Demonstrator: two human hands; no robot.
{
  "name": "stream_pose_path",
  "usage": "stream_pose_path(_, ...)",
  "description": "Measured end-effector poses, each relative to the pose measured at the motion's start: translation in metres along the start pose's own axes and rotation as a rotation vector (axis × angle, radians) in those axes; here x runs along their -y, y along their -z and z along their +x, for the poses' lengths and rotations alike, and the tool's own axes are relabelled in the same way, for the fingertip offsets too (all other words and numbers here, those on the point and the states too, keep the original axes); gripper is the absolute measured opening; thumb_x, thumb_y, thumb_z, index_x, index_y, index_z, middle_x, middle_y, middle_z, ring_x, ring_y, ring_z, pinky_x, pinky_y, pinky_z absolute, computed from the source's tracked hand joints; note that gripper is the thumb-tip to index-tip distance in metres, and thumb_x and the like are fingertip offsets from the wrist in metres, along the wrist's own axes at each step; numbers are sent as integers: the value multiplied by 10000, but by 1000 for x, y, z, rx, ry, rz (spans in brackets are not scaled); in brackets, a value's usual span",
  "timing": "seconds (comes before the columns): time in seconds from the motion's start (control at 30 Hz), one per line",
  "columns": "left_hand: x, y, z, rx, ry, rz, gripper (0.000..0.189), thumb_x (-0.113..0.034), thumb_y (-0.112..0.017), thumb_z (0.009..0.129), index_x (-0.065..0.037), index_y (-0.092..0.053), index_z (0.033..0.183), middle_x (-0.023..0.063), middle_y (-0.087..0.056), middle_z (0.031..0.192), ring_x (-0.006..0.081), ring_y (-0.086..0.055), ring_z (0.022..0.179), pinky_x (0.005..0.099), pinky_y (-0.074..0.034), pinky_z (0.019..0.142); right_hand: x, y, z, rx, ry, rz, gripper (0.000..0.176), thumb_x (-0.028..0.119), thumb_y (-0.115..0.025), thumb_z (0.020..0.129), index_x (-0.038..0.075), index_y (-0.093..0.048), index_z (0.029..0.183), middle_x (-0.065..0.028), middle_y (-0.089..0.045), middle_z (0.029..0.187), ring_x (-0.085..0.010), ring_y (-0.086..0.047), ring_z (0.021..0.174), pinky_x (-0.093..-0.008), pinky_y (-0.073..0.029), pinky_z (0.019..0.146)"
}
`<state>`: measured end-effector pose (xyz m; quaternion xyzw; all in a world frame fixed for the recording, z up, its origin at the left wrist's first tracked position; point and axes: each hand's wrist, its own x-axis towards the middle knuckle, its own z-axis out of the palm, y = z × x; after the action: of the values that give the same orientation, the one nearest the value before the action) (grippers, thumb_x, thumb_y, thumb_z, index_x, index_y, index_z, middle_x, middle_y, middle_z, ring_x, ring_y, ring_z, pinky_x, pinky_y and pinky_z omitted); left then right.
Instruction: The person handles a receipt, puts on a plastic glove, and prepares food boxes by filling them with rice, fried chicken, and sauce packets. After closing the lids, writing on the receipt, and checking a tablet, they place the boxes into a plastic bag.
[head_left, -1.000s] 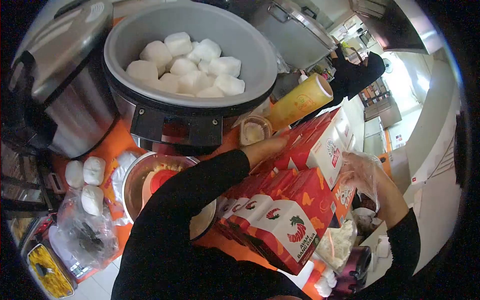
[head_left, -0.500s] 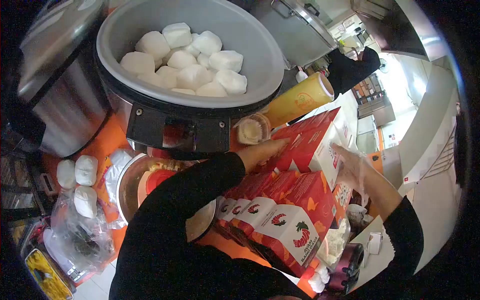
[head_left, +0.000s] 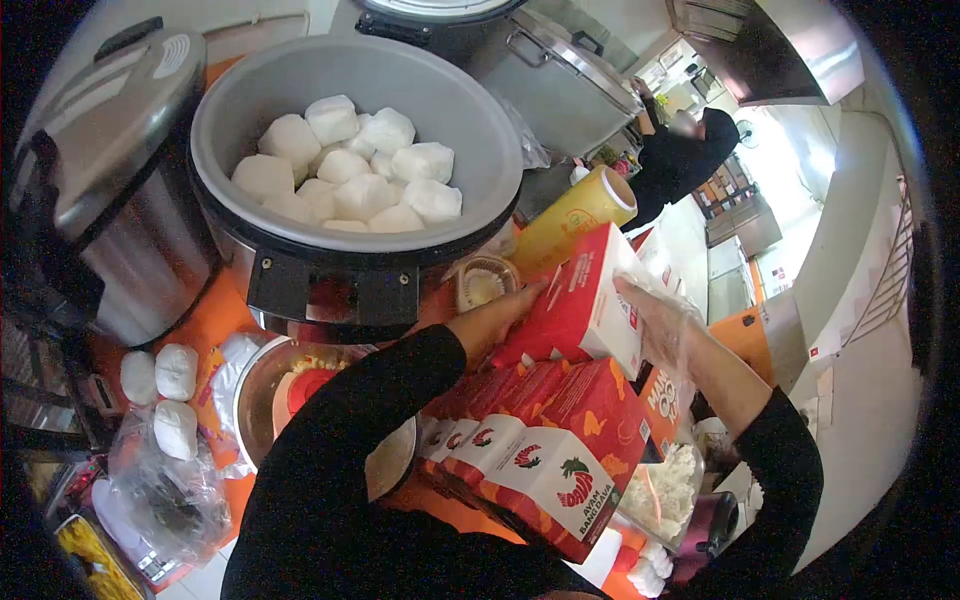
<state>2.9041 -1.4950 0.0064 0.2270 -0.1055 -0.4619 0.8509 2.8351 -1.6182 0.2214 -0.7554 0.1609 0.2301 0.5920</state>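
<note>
Sitting between the two hands above the front row of cartons [head_left: 560, 440], the red-and-white carton [head_left: 570, 300] looks like thin, stiff card: probably light, easily dented, and a little slick under plastic. The right hand [head_left: 655, 325], in a clear glove, appears to grip its white end, while the left hand [head_left: 505, 318] is at the far-left side, its fingertips hidden, so I cannot tell how closed they are. Flat palms on opposite walls, near the firm corners, should suit it best, clear of the yellow roll [head_left: 575, 215] behind.
</note>
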Motion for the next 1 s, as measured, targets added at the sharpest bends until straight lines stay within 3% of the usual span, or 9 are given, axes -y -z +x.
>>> stream_pose_path(0.13,-2,-7,-12,-105,-59,39,573,-541,-449,943,-110,-492,1318,121,-645,1144,256,-660,946,374,-535,838,8,-4,16,28,-21,-127,562,408,-615,905,72,-452,1325,-91,-620,1170,-226,-608,1056,-391,-470,942)
stream_pose_path(0.27,11,32,25,-175,-141,82,807,-708,-492,832,-109,-446,1370,151,-564,1285,284,-603,1092,416,-484,928,2,12,28,-185,16,-441,580,478,-624,877,49,-528,1255,-101,-669,1038,-219,-659,885,-387,-508,798)
stream_pose_path(0.33,5,13,3,-182,-129,107,909,-756,-499,785,-86,-413,1393,157,-534,1322,279,-571,1144,423,-460,960,13,-4,4,-321,32,-637,587,509,-649,848,42,-578,1195,-103,-686,964,-215,-672,788,-393,-517,705)
stream_pose_path(0.43,4,9,0,-147,-153,162,981,-783,-511,754,-77,-373,1421,156,-508,1352,276,-546,1180,418,-441,984,5,6,8,-432,104,-991,512,437,-664,848,137,-578,1254,-54,-697,954,-190,-667,805,-385,-519,735)
stream_pose_path(0.53,6,15,7,-171,-104,172,960,-767,-522,764,-83,-375,1421,145,-515,1347,269,-541,1184,398,-428,1001,26,-14,-15,-526,-48,-1347,586,525,-650,824,151,-572,1268,-45,-700,926,-202,-665,822,-387,-507,758)
stream_pose_path(0.67,-4,-10,-16,-202,-78,209,894,-724,-545,788,-96,-396,1407,126,-536,1325,256,-551,1165,386,-433,994,-21,26,21,-381,78,-641,844,697,-558,797,82,-433,1360,-106,-680,1039,-240,-674,823,-385,-524,735)
stream_pose_path(0.77,-6,-9,-13,-176,-59,173,868,-698,-571,793,-100,-404,1399,115,-541,1320,248,-554,1157,381,-441,984,-34,32,30,-239,-51,-315,701,577,-610,841,82,-462,1315,-80,-665,1122,-221,-663,948,-357,-525,804)
stream_pose_path(0.87,0,-8,-13,-154,-127,167,872,-693,-583,788,-96,-403,1397,112,-536,1323,247,-554,1157,383,-443,979,-34,34,34,20,-49,-16,569,515,-610,872,109,-526,1261,-79,-671,1106,-190,-670,928,-336,-536,789)
stream_pose_path(1.0,1,-4,-10,-255,-161,242,900,-697,-583,785,-87,-371,1413,122,-526,1329,247,-548,1166,386,-441,982,-37,35,40,-126,-87,3,493,511,-588,888,117,-591,1184,-79,-685,1061,-178,-679,885,-341,-549,774)
